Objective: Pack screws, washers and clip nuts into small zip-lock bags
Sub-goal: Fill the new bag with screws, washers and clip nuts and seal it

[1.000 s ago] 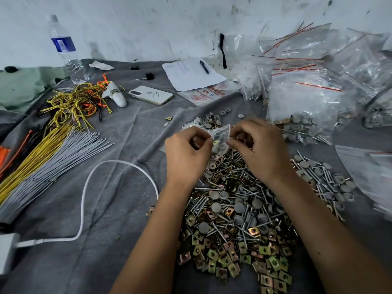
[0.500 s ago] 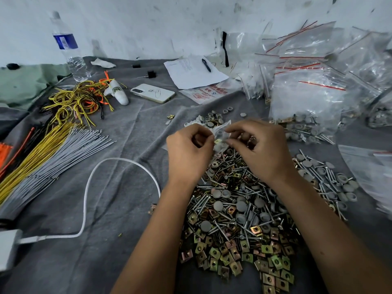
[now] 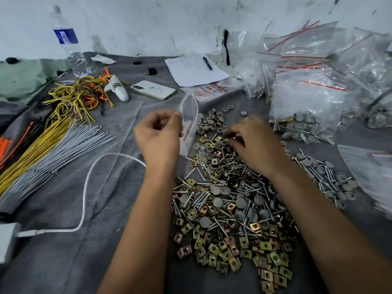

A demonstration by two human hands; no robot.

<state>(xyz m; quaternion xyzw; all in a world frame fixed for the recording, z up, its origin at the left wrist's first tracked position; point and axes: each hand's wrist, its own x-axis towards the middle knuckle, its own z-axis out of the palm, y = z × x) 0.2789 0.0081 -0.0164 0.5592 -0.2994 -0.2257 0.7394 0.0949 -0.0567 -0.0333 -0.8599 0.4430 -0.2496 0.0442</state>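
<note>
Clear plastic marks the small zip-lock bag [image 3: 189, 122] pinched at its edge by the left hand [image 3: 158, 137] just left of frame centre, hanging with its red seal line visible and apparently nothing inside yet. The right hand [image 3: 252, 143], fingers curled down and blurred, reaches into the top of the hardware pile [image 3: 229, 204] at centre; whether it already pinches a piece I cannot tell. To do this step well, my judgement is that the left hand should hold the bag mouth open and close above the pile, so the right can lift a screw, a grey washer and a brass-coloured clip nut [image 3: 214, 248] in short trips and drop them in without spilling; picking from the loose edge of the heap should be easier than digging into tangled screws. Everything lies on a grey cloth [image 3: 63, 251] spread before a scuffed white wall. Filled bags [image 3: 305, 111] are heaped at upper right, bundles of yellow and grey ties [image 3: 42, 145] at left, with a water bottle [image 3: 70, 49] at upper left, a phone [image 3: 153, 90] and a sheet of paper [image 3: 195, 68] with a pen near top centre, and a white cable [image 3: 84, 198] at lower left.
</note>
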